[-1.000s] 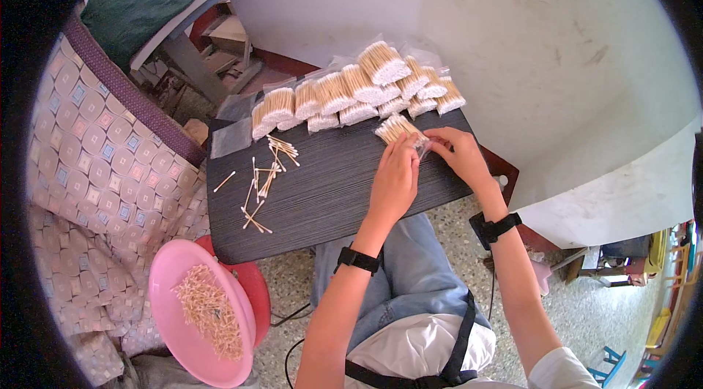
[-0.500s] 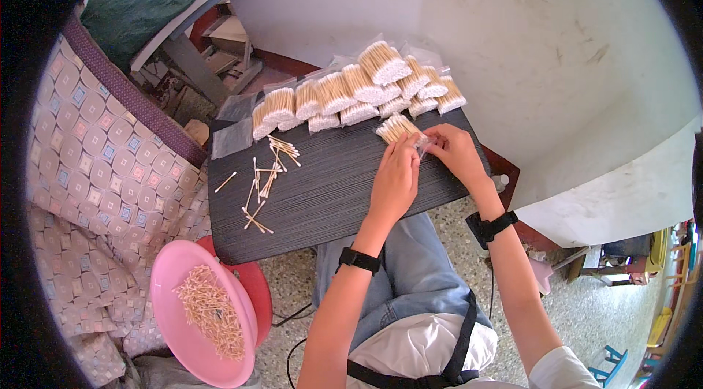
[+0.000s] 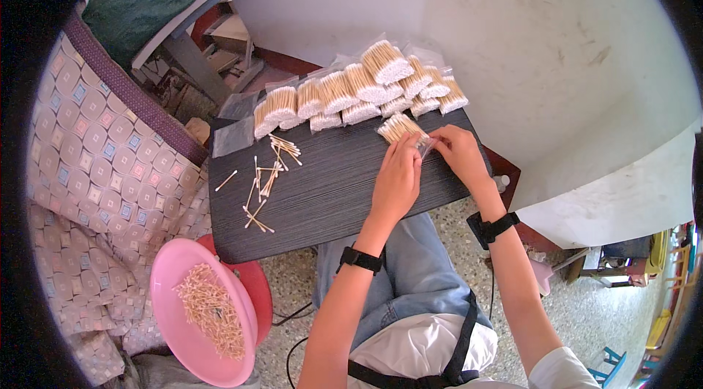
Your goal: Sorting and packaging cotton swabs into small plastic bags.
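Note:
A clear plastic bag of cotton swabs (image 3: 400,128) lies at the right part of the dark tabletop (image 3: 329,184). Across its near side rests my left hand (image 3: 398,177), its fingers closed on the bag. My right hand (image 3: 461,157) pinches the bag's clear end between thumb and fingers. Just beyond, several filled bags of cotton swabs (image 3: 337,92) are stacked along the far edge. Loose cotton swabs (image 3: 267,180) lie scattered left of my hands. Flat, unfilled clear bags (image 3: 233,138) sit at the table's far left corner.
A pink basin (image 3: 162,301) full of loose swabs stands low at the left, on a red stool (image 3: 258,301). Patterned fabric (image 3: 110,147) hangs along the left side. A pale wall (image 3: 512,38) rises behind the table. My legs (image 3: 421,264) are under its near edge.
My right hand's fingers have shifted slightly at the bag's end. My left hand stays on the bag, and the rest of the scene looks the same.

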### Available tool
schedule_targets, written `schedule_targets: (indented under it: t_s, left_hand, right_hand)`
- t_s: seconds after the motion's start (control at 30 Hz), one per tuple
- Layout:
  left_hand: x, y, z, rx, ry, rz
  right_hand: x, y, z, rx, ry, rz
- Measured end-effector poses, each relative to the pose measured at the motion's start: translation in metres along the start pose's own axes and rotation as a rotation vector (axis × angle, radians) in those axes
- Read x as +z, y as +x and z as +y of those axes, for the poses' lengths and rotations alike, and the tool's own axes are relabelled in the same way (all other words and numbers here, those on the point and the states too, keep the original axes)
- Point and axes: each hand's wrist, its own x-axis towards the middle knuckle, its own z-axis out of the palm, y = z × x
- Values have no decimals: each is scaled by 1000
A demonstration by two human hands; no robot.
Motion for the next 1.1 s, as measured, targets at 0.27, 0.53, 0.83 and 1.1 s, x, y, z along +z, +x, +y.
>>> schedule_targets:
  t_s: [0.27,0.53,0.83,1.1]
  left_hand:
    - [-1,0,-1,16,31,2]
    - [0,0,-1,-22,-25,4]
    - [4,0,2,21,-64,54]
    - [2,-1,-2,64,-14,70]
  right_hand:
    - [5,0,1,95,-103,-17]
    - [-61,-30,-113,56,440,40]
    - [-120,-102,-234,-323,1404,-110]
    - [-103,-103,-236,-395,1527,-148]
